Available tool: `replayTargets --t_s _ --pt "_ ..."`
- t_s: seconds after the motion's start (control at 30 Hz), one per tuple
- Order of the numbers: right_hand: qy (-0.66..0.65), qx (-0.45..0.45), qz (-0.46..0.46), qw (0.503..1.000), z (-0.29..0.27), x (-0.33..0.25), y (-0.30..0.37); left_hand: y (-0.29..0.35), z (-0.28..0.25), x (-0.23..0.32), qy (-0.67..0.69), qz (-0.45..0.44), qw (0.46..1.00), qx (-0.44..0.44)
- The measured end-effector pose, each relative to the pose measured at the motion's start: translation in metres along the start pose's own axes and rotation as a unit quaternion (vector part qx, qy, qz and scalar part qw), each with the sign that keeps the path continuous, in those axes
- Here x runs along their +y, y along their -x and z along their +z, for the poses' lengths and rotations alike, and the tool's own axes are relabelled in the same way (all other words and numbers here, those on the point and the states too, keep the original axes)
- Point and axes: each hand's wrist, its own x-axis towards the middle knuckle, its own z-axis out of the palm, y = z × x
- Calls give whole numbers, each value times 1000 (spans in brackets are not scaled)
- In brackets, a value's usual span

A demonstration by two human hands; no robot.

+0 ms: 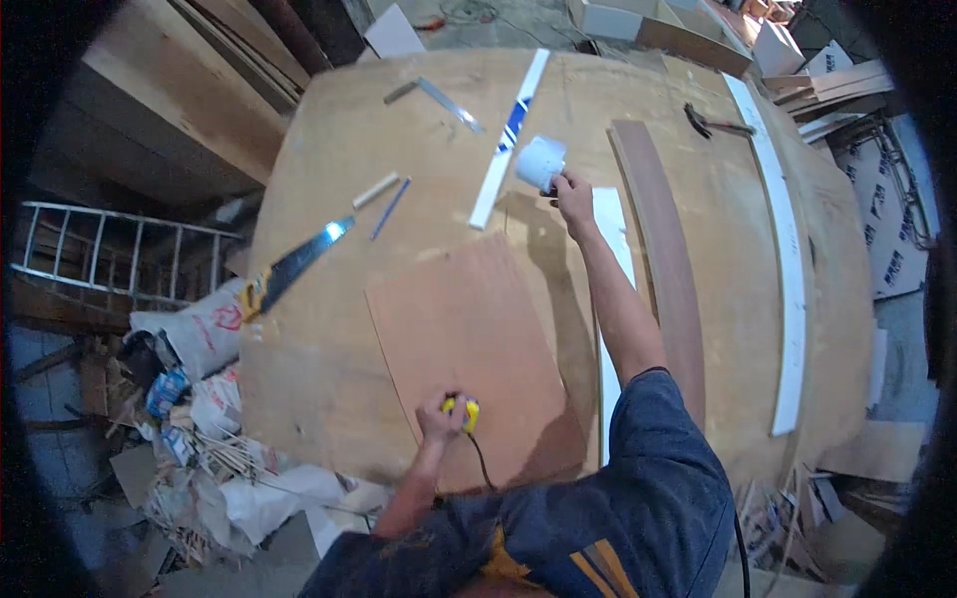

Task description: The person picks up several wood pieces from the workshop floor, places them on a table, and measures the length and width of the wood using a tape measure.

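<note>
My left hand (435, 419) is closed around a yellow and black tape measure (461, 411), low over a thin reddish-brown plywood sheet (478, 339). A dark cord or strap hangs down from near the tape measure. Stretched out over the table, my right hand (572, 199) grips a pale, bluish-white rounded thing (541, 162), shaped like a cup or a wide roll; its exact kind is unclear. To its left lies a white strip with a blue patch (512, 128). Under my right forearm runs a white board (611, 224), partly hidden by the arm.
On the wooden worktable (309, 359) lie a handsaw (297, 267), a pencil (390, 208), a short pale stick (376, 190), a try square (447, 105), a brown plank (663, 229), a long white strip (783, 269) and a hammer (718, 124). Scraps and sacks (204, 334) crowd the floor at left.
</note>
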Motion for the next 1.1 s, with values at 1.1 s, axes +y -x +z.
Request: replayTargets --t_s 1.1 --pt "74 -144 185 969 -62 60 480 -14 -94 89 216 -71 888 -399"
